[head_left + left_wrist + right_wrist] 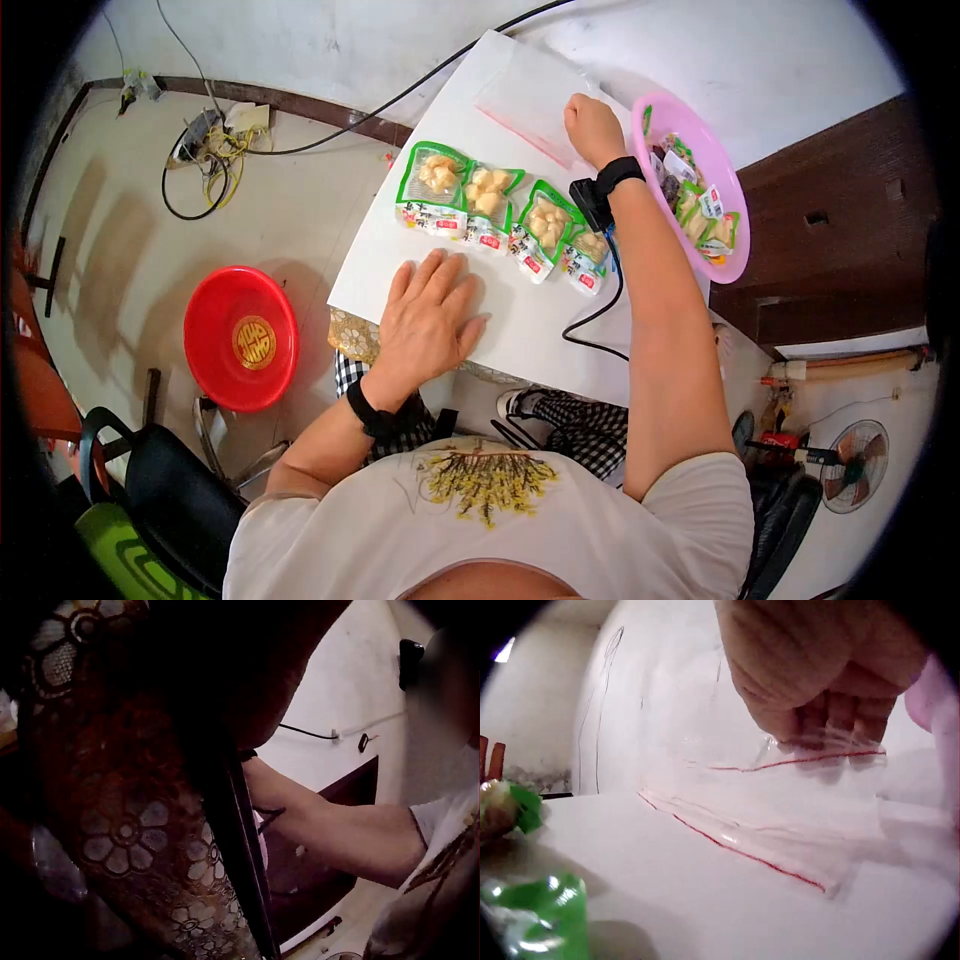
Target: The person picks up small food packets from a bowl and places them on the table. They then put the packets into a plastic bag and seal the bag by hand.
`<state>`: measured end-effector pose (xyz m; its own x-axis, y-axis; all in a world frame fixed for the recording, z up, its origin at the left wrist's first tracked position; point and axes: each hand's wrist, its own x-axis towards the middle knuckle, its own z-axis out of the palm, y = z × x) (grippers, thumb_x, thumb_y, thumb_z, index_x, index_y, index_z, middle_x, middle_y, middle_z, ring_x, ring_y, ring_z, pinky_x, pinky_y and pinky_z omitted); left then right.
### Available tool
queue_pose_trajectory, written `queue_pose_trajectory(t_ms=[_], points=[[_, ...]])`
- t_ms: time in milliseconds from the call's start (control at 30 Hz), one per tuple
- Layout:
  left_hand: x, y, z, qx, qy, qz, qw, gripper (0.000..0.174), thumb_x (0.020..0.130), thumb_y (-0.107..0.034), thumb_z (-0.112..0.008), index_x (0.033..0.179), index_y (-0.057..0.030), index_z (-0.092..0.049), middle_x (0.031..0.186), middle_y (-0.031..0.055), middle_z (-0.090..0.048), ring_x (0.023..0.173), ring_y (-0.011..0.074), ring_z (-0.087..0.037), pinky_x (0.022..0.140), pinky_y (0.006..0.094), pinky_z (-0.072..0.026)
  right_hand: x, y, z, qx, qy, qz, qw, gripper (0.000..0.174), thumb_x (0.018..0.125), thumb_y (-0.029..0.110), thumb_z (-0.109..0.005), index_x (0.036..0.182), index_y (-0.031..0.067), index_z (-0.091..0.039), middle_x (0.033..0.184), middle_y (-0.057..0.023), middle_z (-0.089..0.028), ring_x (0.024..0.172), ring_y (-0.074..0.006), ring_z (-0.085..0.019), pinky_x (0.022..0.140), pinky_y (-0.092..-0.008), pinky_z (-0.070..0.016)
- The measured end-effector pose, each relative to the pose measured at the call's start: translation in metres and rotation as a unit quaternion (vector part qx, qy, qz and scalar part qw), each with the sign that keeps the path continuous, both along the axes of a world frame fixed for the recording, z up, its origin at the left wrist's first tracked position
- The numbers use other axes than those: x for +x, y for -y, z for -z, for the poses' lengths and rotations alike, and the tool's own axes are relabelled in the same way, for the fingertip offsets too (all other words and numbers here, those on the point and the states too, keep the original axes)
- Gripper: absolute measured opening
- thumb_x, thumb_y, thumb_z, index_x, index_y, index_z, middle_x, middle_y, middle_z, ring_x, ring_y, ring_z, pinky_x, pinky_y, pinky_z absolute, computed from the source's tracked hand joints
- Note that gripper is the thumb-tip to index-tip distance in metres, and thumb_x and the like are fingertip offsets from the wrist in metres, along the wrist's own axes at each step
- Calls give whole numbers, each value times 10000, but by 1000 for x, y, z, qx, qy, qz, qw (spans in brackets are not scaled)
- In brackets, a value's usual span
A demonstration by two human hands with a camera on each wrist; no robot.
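Note:
My right hand (597,130) is at the far right of the table, fingers curled at the clear plastic bag (522,105) with a red seal line. In the right wrist view its fingertips grip the bag's upper lip, raised off the lower lip (750,856). Flat on the white table, my left hand (428,318) rests with straight fingers near the front edge. Just beyond it lie several clear food packets (437,178) with green borders and pale yellow chunks inside, set in a row. The right forearm partly covers the rightmost packet (588,250).
A pink basin (742,200) holding assorted packets stands at the table's right side. On the floor to the left sits a red basin (205,330). A black cable (612,310) runs from the right wrist camera across the table. Behind the table is a white wall.

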<state>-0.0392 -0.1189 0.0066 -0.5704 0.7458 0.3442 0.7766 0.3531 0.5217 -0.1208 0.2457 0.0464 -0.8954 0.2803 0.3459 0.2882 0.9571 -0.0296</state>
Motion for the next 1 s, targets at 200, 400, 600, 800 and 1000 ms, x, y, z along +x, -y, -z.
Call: queue_pose_trajectory(t_ms=[200,400,600,800,1000], points=[[3,0,4,9,-30,-9,999,428,769,-294,-678,1130,-74,-610,1297,147,-518,1273,335,-426,1061,491,-292,38,43,-51,-3,-120,-37,992,142,858,160,-515,880,39,-586,865,-187,-640,840,-371,-616,716,-483,-484],[7,1,6,1,-70,-15,997,472,785,-290,-671,1191,-69,-574,1289,143,-517,1247,333,-444,1052,470,-305,115,99,-76,63,-204,-84,973,96,826,67,-564,917,37,-563,858,-152,-610,826,-350,-600,692,-452,-480],[11,0,-4,206,-44,-11,978,640,732,-317,-749,1257,-39,-511,1310,161,-471,1222,353,-434,1034,476,-312,223,164,-58,64,-175,-130,974,116,750,37,-593,856,53,-550,793,-109,-546,762,-318,-556,632,-427,-460],[74,-27,-44,146,-146,94,974,438,682,-252,-793,1083,-155,-647,1269,132,-501,1286,337,-404,1031,555,-287,306,200,-26,7,-121,-89,989,169,742,20,-616,897,43,-550,799,-110,-532,763,-319,-547,629,-411,-458],[96,-70,-28,130,-194,182,955,88,754,-158,-645,840,-141,-650,978,38,-582,1138,248,-526,1031,569,-288,351,201,-5,-27,-154,-1,988,161,776,43,-617,931,39,-570,843,-119,-558,805,-321,-562,671,-415,-467]])
